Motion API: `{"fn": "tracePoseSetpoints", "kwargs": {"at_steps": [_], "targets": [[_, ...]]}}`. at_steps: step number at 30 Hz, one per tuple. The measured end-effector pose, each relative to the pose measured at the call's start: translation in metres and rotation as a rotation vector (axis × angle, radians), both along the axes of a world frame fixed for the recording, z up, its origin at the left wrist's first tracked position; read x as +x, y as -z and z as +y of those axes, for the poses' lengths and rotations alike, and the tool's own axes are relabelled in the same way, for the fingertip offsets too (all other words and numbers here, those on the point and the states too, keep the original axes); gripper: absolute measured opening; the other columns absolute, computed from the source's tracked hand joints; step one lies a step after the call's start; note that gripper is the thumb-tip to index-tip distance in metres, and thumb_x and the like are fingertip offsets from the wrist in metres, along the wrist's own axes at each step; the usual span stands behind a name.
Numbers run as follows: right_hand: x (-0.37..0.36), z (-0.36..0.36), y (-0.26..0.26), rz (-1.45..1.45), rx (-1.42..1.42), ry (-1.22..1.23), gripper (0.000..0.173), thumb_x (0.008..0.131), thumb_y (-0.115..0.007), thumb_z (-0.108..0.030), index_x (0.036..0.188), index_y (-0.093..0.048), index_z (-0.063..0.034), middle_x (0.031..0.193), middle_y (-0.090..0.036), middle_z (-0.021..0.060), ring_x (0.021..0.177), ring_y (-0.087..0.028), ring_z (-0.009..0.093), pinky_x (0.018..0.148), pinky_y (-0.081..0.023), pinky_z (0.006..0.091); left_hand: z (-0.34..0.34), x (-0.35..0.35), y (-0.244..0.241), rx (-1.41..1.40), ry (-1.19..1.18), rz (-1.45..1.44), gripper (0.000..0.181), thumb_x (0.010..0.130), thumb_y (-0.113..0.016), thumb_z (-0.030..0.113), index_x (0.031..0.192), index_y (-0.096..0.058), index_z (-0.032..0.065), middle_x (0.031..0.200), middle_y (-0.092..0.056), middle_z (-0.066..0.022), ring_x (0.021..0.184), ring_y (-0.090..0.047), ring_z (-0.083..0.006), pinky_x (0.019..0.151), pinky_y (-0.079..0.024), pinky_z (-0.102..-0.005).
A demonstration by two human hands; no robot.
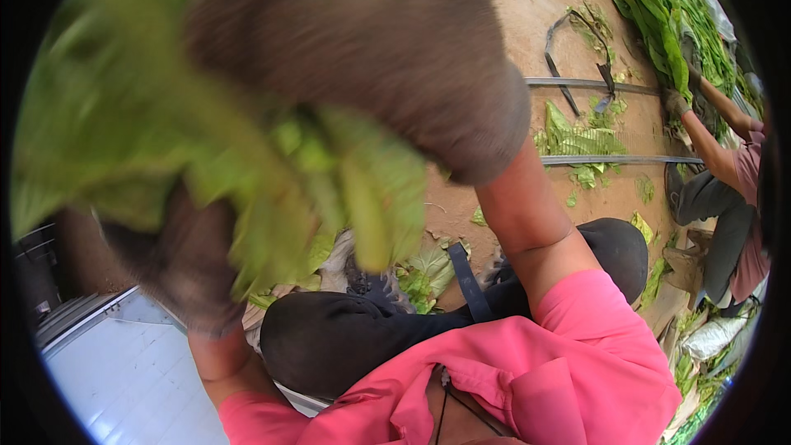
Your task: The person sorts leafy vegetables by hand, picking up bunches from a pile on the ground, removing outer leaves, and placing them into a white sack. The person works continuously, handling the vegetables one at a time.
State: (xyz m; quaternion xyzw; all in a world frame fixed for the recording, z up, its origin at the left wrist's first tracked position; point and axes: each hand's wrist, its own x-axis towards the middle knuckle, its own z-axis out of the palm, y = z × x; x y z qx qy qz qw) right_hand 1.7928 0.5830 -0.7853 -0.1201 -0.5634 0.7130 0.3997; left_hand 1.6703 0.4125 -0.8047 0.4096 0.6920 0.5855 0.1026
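Observation:
Large green leaves (148, 111), blurred by motion, fill the upper left. My right hand (352, 55), in a brown knit glove, is closed around a bunch of them, with leaf parts showing above and below the fist. My left hand (185, 259), also gloved, is lower at the left against the underside of the leaves. Leaves partly cover its fingers, so its grip is unclear.
Two metal rails (618, 161) cross the dirt floor among leaf scraps (575, 136). A black strap (550, 49) lies behind them. At right, a co-worker's gloved hand (676, 104) touches a pile of leaves (667, 18). A pale panel (130, 364) is at lower left.

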Motion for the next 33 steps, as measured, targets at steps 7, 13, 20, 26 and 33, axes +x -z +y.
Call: {"fn": "tracePoseSetpoints", "kwargs": {"at_steps": [7, 13, 20, 26, 33], "targets": [[0.057, 0.067, 0.179, -0.401, -0.297, 0.238, 0.036, 0.073, -0.072, -0.023, 0.098, -0.061, 0.0020, 0.092, -0.065, 0.0096, 0.077, -0.061, 0.014, 0.071, -0.050, 0.0272, 0.140, 0.049, 0.124, -0.069, 0.557, -0.564, 0.064, 0.076, -0.070, 0.013, 0.125, -0.030, 0.0010, 0.111, -0.053, -0.0099, 0.098, -0.054, -0.0202, 0.084, -0.046, -0.0299], [0.089, 0.081, 0.405, -1.524, 0.816, -0.162, 0.017, 0.073, -0.057, -0.014, 0.082, -0.066, -0.0017, 0.084, -0.064, 0.0205, 0.077, -0.064, 0.027, 0.071, -0.050, 0.0350, 0.159, 0.070, 0.298, -0.859, 0.355, -0.397, 0.095, 0.070, -0.071, 0.023, 0.135, -0.010, -0.0100, 0.121, -0.051, -0.0223, 0.106, -0.053, -0.0320, 0.092, -0.041, -0.0330], [0.044, 0.094, 0.350, -1.540, 1.061, -0.115, 0.018, 0.075, -0.055, -0.015, 0.076, -0.069, -0.0044, 0.076, -0.065, 0.0173, 0.074, -0.065, 0.032, 0.063, -0.050, 0.0384, 0.184, 0.035, 0.293, -0.761, 0.321, -0.255, 0.079, 0.067, -0.074, 0.021, 0.125, -0.030, -0.0099, 0.113, -0.055, -0.0211, 0.102, -0.054, -0.0283, 0.090, -0.041, -0.0318], [0.042, 0.112, 0.321, -1.486, 0.063, -0.075, 0.056, 0.076, -0.053, -0.046, 0.087, -0.063, 0.0077, 0.092, -0.060, 0.0300, 0.090, -0.059, 0.039, 0.079, -0.046, 0.0411, 0.178, 0.023, 0.316, -0.924, 0.310, -0.101, 0.110, 0.065, -0.072, 0.042, 0.135, -0.008, -0.0143, 0.117, -0.050, -0.0321, 0.108, -0.052, -0.0386, 0.093, -0.041, -0.0360], [0.033, 0.115, 0.239, -1.077, 0.315, 0.568, 0.038, 0.078, -0.068, -0.026, 0.109, -0.060, -0.0063, 0.090, -0.066, 0.0130, 0.077, -0.064, 0.023, 0.073, -0.050, 0.0329, 0.153, 0.032, 0.299, -0.719, 0.384, -0.301, 0.108, 0.065, -0.075, 0.041, 0.138, -0.011, -0.0077, 0.129, -0.041, -0.0302, 0.119, -0.044, -0.0379, 0.099, -0.035, -0.0352]]}}
